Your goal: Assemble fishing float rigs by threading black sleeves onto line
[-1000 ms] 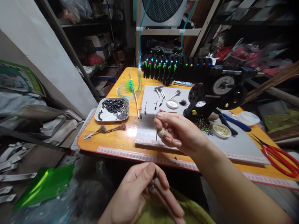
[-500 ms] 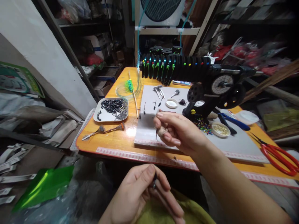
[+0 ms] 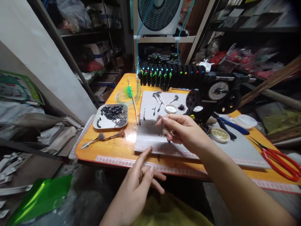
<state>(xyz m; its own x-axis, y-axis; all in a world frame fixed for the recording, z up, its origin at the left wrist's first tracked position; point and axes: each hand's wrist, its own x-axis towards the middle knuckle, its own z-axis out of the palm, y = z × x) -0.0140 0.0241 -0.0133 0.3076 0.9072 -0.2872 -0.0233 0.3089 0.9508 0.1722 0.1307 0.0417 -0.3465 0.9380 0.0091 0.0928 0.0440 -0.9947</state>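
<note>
My right hand (image 3: 182,130) hovers over the grey mat (image 3: 150,131), its fingertips pinched round a small dark piece that hangs down below a cork-coloured bit. My left hand (image 3: 138,185) is lower, just in front of the table's near edge (image 3: 122,161). Its fingers are loosely stretched towards the mat and nothing shows in them. On the mat lie small dark hooks (image 3: 154,110) and a white cap (image 3: 171,108).
A black winding machine (image 3: 202,91) with a row of black spools (image 3: 171,75) stands at the back. A white tray of black parts (image 3: 111,116) sits at left, two small brushes (image 3: 103,137) near it. Red scissors (image 3: 279,158) and blue pliers (image 3: 231,125) lie at right.
My left hand has let its pinch go, opened and risen towards the table edge. My right hand has moved slightly down and forward over the mat.
</note>
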